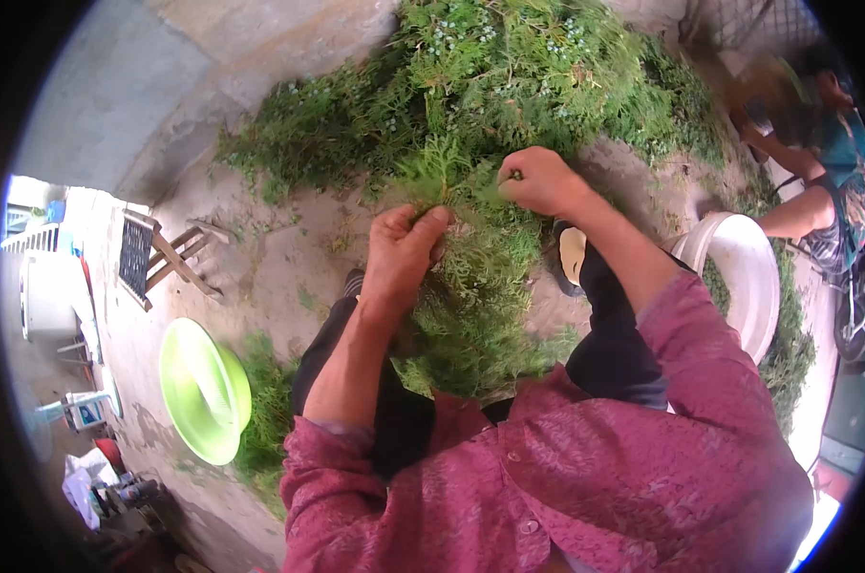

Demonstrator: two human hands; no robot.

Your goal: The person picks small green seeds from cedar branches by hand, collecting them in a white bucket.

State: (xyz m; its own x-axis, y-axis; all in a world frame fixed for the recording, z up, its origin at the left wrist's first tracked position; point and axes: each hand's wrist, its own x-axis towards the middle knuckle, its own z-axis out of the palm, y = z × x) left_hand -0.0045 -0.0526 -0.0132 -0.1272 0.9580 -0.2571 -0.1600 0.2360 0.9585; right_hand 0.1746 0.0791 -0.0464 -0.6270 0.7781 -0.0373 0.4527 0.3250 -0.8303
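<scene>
My left hand (405, 246) pinches the stem end of a feathery evergreen sprig (435, 164), thumb pressed on the fingers. To its right, my right hand (539, 183) is closed in a fist, with some green foliage showing at its fingers, partly blurred. Beyond both hands rises a large heap of cut evergreen branches (509, 76) with small pale blue-green cones. Below my hands, between my legs, lies a pile of loose green sprigs (480, 334).
A lime-green basin (203, 392) stands at the left, with greenery beside it. A folding wooden stool (170, 250) is farther back. On the right are a white bucket (746, 282) and another person (824, 181), seated. Household items line the left edge.
</scene>
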